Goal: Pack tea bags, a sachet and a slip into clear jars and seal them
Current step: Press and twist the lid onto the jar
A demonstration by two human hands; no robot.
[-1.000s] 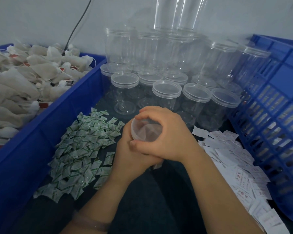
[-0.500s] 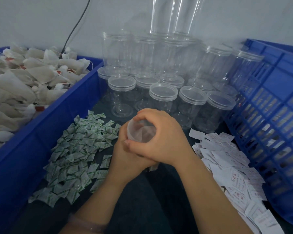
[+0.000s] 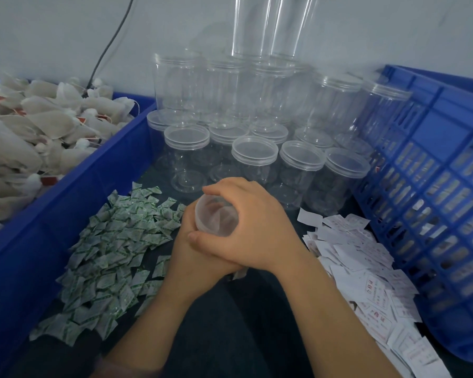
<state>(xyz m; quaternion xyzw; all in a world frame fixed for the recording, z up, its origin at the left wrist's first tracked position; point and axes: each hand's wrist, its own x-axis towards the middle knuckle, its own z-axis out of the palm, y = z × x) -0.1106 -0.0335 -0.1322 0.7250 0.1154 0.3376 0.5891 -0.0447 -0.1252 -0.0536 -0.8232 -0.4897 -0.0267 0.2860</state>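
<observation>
A clear jar with its lid (image 3: 216, 218) on top sits between both my hands at the centre. My right hand (image 3: 254, 227) curls over the lid from the right, fingers wrapped round its rim. My left hand (image 3: 194, 257) grips the jar body from below and the left; the body is mostly hidden by the hands. A pile of green-and-white sachets (image 3: 112, 249) lies to the left. White printed slips (image 3: 366, 271) are heaped at the right. Tea bags (image 3: 33, 137) fill the blue bin at far left.
Several lidded empty clear jars (image 3: 254, 151) stand stacked behind my hands against the wall. A blue bin wall (image 3: 66, 203) borders the left, and a blue slatted crate (image 3: 434, 186) borders the right. A dark cable (image 3: 112, 39) runs down the wall.
Both hands have kept their grip on the jar and lid with hardly any shift; the view has dipped slightly.
</observation>
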